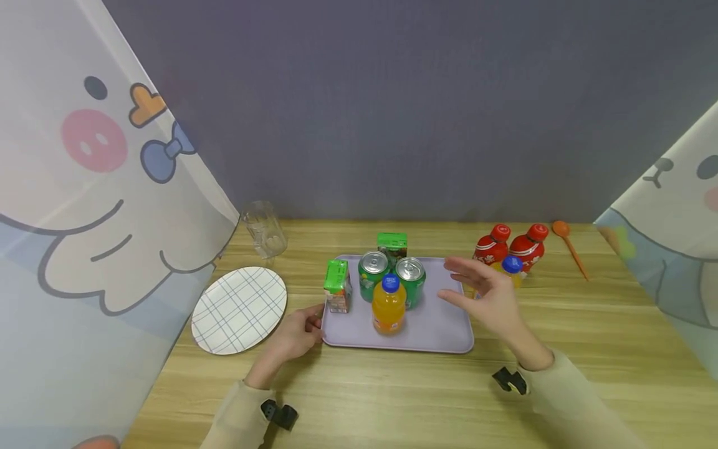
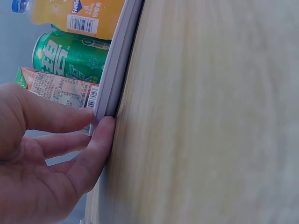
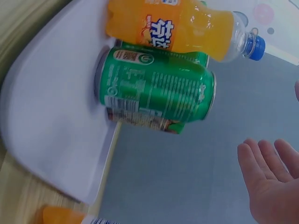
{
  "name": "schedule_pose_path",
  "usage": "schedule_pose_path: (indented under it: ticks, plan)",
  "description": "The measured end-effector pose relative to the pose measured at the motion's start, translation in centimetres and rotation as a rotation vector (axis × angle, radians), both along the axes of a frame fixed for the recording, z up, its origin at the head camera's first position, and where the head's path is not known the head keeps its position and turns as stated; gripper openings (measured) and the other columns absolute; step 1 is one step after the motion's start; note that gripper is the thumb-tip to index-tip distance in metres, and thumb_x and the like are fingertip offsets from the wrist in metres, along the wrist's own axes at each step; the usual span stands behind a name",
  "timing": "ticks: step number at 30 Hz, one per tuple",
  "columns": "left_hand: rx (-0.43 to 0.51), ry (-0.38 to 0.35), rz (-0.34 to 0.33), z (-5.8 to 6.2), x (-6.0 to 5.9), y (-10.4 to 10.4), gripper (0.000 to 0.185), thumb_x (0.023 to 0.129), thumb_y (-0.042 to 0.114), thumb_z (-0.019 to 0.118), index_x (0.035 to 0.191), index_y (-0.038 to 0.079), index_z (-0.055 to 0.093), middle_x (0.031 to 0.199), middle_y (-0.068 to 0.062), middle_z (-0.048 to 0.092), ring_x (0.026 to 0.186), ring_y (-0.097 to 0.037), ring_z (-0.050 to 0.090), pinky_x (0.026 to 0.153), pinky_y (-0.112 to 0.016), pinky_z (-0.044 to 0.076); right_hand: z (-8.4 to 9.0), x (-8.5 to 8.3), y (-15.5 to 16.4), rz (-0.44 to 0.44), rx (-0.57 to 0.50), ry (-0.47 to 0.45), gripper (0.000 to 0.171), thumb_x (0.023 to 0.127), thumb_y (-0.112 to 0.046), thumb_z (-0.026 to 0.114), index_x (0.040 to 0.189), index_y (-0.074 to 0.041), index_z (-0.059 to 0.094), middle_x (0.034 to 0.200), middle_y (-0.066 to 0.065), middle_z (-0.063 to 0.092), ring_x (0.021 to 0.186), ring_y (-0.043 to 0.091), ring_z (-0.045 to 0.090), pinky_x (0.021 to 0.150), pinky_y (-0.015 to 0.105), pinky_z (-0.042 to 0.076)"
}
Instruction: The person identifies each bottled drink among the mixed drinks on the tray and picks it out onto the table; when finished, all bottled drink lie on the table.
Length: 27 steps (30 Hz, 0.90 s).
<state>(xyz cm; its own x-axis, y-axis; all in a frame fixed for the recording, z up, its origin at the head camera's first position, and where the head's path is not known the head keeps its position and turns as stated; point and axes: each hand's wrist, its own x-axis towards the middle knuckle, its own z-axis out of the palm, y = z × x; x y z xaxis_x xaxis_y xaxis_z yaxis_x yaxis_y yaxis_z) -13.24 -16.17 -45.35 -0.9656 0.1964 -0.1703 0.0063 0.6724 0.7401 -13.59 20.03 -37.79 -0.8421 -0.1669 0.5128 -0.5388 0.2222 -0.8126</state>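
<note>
My left hand pinches the left rim of a lilac tray; in the left wrist view its thumb is over the rim and a finger is against the outer edge. On the tray stand an orange soda bottle with a blue cap, two green soda cans and two green-topped drink cartons, one at the left and one behind the cans. My right hand hovers over the tray's right side, fingers spread and holding nothing. The right wrist view shows that hand apart from the nearest can.
Right of the tray stand two red bottles and another orange soda bottle, partly behind my right hand. An orange spoon lies farther right. A checked plate and a clear glass are at the left. A grey wall closes the back.
</note>
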Motion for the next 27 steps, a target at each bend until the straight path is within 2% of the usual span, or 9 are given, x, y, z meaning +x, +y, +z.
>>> schedule_pose_path:
  ticks: [5,10,15,21,27]
  plan:
    - [0.006,-0.004,0.006,-0.2,0.0,0.0,0.060,0.074,-0.003,0.067,0.131,0.001,0.052,0.084,-0.002,0.059,0.073,-0.011,0.056,0.057,-0.022,0.047,-0.2,0.1,-1.5,0.048,0.015,-0.034,0.058,0.068,0.007,0.077,0.122,0.001,0.057,0.117,0.022,0.060,0.106,0.018,0.061,0.086,0.027,0.051]
    - [0.011,0.007,0.001,-0.3,0.1,0.0,0.059,0.074,-0.003,0.067,0.131,0.000,0.052,0.083,-0.003,0.060,0.073,-0.011,0.056,0.057,-0.022,0.047,-0.7,0.4,-3.0,0.097,0.035,-0.055,0.061,0.067,0.008,0.077,0.124,0.006,0.054,0.118,0.027,0.058,0.109,0.030,0.058,0.087,0.033,0.050]
    - [0.032,0.015,-0.003,-0.2,0.0,-0.1,0.059,0.074,-0.003,0.066,0.131,-0.001,0.052,0.083,-0.003,0.060,0.071,-0.011,0.056,0.056,-0.022,0.047,-1.0,0.6,-4.1,0.123,0.034,-0.064,0.062,0.065,0.009,0.078,0.123,0.008,0.054,0.119,0.026,0.058,0.109,0.034,0.057,0.088,0.039,0.048]
    - [0.071,0.008,0.008,-0.3,-0.1,-0.1,0.059,0.074,-0.004,0.066,0.131,-0.003,0.051,0.083,-0.004,0.059,0.071,-0.012,0.056,0.055,-0.022,0.047,-1.4,0.9,-5.1,0.131,0.048,-0.094,0.063,0.067,0.002,0.080,0.125,0.003,0.055,0.122,0.021,0.058,0.110,0.032,0.057,0.090,0.037,0.049]
    - [0.084,0.001,0.003,-0.3,-0.1,0.0,0.060,0.074,-0.006,0.065,0.131,-0.003,0.050,0.084,-0.005,0.059,0.071,-0.013,0.057,0.054,-0.023,0.047,0.3,2.1,-6.3,0.096,0.141,-0.069,0.063,0.065,0.001,0.081,0.122,0.008,0.055,0.121,0.021,0.060,0.108,0.035,0.059,0.087,0.043,0.049]
